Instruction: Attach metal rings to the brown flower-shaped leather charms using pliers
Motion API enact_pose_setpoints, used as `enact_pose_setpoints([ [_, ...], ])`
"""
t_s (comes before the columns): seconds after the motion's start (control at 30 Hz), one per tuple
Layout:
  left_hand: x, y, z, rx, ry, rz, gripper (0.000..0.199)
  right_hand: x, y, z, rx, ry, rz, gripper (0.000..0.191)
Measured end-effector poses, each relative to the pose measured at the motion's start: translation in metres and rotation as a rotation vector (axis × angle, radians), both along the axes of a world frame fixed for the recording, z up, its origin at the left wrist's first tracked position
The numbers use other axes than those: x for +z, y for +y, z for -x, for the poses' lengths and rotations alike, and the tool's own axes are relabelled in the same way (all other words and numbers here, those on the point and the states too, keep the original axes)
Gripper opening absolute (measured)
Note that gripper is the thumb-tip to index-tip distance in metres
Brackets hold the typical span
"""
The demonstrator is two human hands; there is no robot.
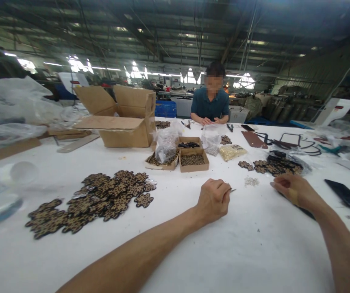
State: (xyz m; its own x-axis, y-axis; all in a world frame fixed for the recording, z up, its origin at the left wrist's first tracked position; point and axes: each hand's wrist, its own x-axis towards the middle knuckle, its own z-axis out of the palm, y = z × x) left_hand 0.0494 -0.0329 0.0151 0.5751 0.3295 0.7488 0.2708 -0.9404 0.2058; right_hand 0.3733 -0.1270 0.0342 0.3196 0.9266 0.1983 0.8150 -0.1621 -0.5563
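Note:
My left hand is closed in a fist-like pinch just above the white table, with a thin pointed piece poking out past the fingers; its kind is hidden. To the right, my right hand has its fingers pinched together, and whatever they hold is too small to make out. Between the hands lies a small scatter of tiny clear or silvery pieces. Just beyond my right hand is a pile of leopard-print flower-shaped patches. A larger heap of such patches spreads left of my left hand.
Small cardboard trays of brassy pieces stand mid-table, beside plastic bags and a bag of yellowish bits. An open carton is behind left. A dark phone lies at right. Another person works opposite.

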Motion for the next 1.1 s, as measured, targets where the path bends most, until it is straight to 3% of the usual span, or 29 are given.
enact_pose_setpoints([
  [0.13, 0.001, -0.003, 0.000, -0.019, 0.042, -0.025, 0.011, 0.001, 0.015, 0.074, 0.327, 0.500, -0.001, 0.039],
  [0.27, 0.002, -0.007, 0.000, -0.030, 0.065, -0.037, 0.013, -0.002, 0.022, 0.122, 0.489, 0.655, 0.007, 0.033],
  [0.73, 0.002, -0.011, -0.003, -0.063, 0.067, -0.045, 0.013, -0.003, 0.018, 0.127, 0.474, 0.639, -0.004, 0.029],
  [1.1, 0.007, -0.006, -0.004, -0.054, 0.060, -0.085, 0.011, 0.008, 0.015, 0.140, 0.336, 0.501, -0.027, 0.026],
])
